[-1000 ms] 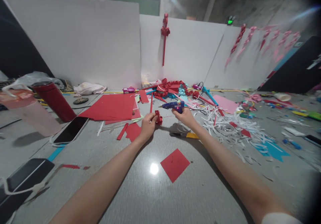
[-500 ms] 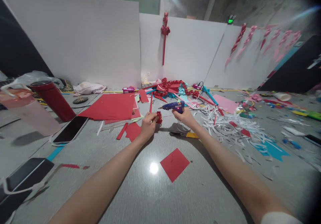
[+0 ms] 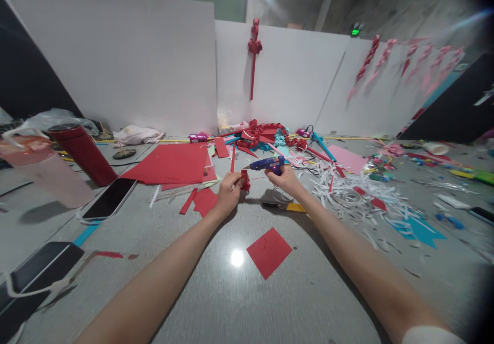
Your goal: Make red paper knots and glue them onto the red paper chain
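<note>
White panels [image 3: 116,66] stand at the back. A large red sheet [image 3: 170,164] lies flat on the grey surface, seemingly unworked. On the panels hangs a red ornament [image 3: 253,48], to all appearances complete. Nearer, a red square [image 3: 269,253] lies unfolded and unused. The right hand [image 3: 286,178] is wrapped round a blue glue gun [image 3: 266,163]; the left hand [image 3: 230,191] pinches a small red paper piece [image 3: 245,181] right by the nozzle. That piece looks partly made: shaped already, its gluing apparently unfinished.

Both forearms are cut off by the frame. The right forearm hides the end of a yellow-handled knife [image 3: 296,208]. Left fingers cover part of the paper piece, and whether the nozzle touches it, or any glue shows, I cannot tell.
</note>
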The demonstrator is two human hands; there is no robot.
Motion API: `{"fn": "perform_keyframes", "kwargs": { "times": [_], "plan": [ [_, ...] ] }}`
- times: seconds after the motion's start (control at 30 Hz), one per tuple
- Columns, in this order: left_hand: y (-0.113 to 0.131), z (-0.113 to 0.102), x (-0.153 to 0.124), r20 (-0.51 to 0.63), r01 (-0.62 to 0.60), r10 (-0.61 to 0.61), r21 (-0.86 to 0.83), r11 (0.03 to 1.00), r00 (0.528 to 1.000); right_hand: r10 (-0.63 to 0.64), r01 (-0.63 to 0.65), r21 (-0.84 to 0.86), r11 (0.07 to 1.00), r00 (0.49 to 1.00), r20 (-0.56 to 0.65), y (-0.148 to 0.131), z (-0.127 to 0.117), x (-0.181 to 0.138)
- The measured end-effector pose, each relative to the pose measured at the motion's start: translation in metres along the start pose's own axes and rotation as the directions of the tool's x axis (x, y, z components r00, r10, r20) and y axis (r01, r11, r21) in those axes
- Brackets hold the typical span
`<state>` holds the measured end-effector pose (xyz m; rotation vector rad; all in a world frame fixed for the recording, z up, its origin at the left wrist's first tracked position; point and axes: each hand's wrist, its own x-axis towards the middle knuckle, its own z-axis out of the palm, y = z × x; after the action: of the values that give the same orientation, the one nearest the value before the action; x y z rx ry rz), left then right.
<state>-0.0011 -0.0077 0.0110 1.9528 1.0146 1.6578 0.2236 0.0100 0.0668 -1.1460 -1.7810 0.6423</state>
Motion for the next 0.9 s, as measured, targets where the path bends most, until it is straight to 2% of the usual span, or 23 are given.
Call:
{"fn": "perform_keyframes", "kwargs": {
  "times": [0.47, 0.73, 0.9],
  "plan": [
    [-0.001, 0.0, 0.0, -0.006, 0.002, -0.002, 0.0, 1.0, 1.0, -0.053, 0.052, -0.102, 0.993, 0.999, -0.003, -0.001, -0.001, 0.001],
    [0.001, -0.001, 0.0, 0.0, 0.021, -0.021, -0.021, 1.0, 1.0, -0.153, 0.148, -0.166, 0.975, 0.988, -0.013, 0.004, -0.001, 0.002],
    [0.002, -0.002, 0.0, -0.005, 0.03, -0.03, -0.044, 0.999, 1.0, -0.201, 0.203, -0.186, 0.961, 0.979, 0.028, 0.014, -0.002, 0.001]
  ]
}}
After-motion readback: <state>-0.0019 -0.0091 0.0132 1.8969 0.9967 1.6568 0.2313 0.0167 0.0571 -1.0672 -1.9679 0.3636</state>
